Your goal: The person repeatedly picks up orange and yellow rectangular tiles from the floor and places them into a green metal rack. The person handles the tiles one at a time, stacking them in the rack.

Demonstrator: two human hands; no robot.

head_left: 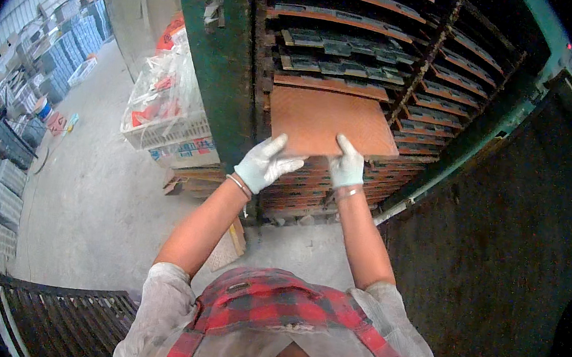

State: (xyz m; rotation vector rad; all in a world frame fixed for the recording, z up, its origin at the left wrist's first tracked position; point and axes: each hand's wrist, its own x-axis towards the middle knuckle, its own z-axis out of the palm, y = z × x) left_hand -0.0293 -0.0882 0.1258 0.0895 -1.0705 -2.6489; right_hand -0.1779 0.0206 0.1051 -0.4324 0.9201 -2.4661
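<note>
A flat orange-brown board [331, 117] with a finely patterned top sticks out toward me from one level of a tall rack. At its near left corner is my left hand [264, 166], in a white glove. The left thumb lies at the board's edge, and the fingers stretch beneath that edge. My right hand [347, 167], also gloved, grips the near edge right of the middle, thumb on top and fingers mostly hidden underneath. Above the board, the rack's levels hold similar orange boards [330, 85] and rows of dark flat pieces [349, 46].
A green metal post [209, 45] borders the rack on the left, and a dark panel [479, 268] stands on the right. Left of the post, a white crate [166, 127] holds plastic-wrapped stuff. A slatted dark rack [62, 319] is at lower left; stacked goods [70, 44] line the far left.
</note>
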